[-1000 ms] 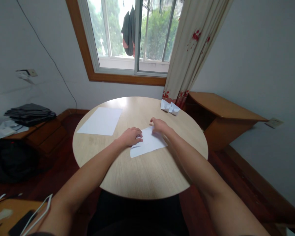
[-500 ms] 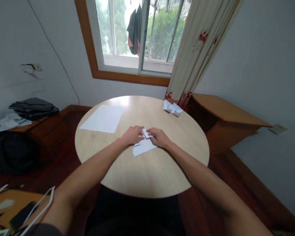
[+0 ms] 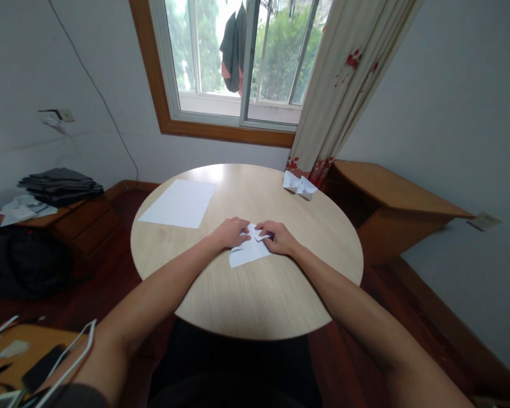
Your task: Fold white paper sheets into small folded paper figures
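A white folded sheet of paper (image 3: 247,254) lies near the middle of the round wooden table (image 3: 255,294). My left hand (image 3: 230,232) rests on its left part with fingers bent and pressed down on it. My right hand (image 3: 277,236) presses on the right part, holding a folded-over flap against the sheet. The far half of the paper is hidden under both hands.
A flat white sheet (image 3: 179,203) lies at the table's far left. Folded paper shapes (image 3: 299,185) sit at the far right edge, by the curtain (image 3: 344,85). A low wooden cabinet (image 3: 386,204) stands right; a bench with dark folded clothes (image 3: 59,184) stands left.
The right hand has brought the paper's right corner over toward the left hand, so the sheet looks smaller. Both hands now sit close together on it. The view shifted slightly.
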Motion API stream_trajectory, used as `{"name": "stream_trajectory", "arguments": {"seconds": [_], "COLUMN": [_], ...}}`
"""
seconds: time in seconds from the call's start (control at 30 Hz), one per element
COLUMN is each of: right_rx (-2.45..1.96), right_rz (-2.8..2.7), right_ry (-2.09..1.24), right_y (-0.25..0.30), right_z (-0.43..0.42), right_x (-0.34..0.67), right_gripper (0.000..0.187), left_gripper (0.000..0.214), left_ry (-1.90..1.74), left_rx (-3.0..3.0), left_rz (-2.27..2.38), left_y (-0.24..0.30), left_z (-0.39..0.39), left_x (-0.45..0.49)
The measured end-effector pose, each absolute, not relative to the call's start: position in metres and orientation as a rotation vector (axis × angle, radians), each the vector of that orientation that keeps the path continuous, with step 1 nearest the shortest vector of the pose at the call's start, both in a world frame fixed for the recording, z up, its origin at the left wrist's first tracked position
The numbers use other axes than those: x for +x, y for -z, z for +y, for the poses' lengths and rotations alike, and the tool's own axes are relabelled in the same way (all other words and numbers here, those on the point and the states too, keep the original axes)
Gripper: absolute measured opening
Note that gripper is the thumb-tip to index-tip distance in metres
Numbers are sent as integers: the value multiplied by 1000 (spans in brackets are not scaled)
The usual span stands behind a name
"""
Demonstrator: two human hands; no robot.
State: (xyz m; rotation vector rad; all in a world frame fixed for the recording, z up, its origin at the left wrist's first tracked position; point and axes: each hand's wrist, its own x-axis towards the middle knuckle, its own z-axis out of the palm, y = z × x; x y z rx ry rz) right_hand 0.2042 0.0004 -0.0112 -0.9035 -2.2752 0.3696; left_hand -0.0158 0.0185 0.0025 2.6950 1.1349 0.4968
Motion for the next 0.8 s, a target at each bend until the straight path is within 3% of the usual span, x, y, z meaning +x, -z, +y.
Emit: {"name": "stream_trajectory", "arguments": {"seconds": [0.17, 0.37, 0.53, 0.8], "right_rx": [-868, -986, -1016, -1043], "right_rz": [-2320, -2314, -2351, -2360], "right_ry": [-430, -321, -254, -212], "right_y": [1, 3, 7, 9], "right_z": [-6, -6, -4, -7], "right_x": [205, 203, 206, 205], "right_gripper": [8, 10, 26, 28], "left_gripper": [22, 22, 33, 38], "left_ry": [-510, -513, -477, -388], "left_rx": [2702, 2721, 2723, 2779], "left_rz": [1123, 1113, 1116, 1073], "left_y": [0, 1, 0, -1], "left_z": [21, 21, 21, 21], "left_x": [-16, -16, -17, -18]}}
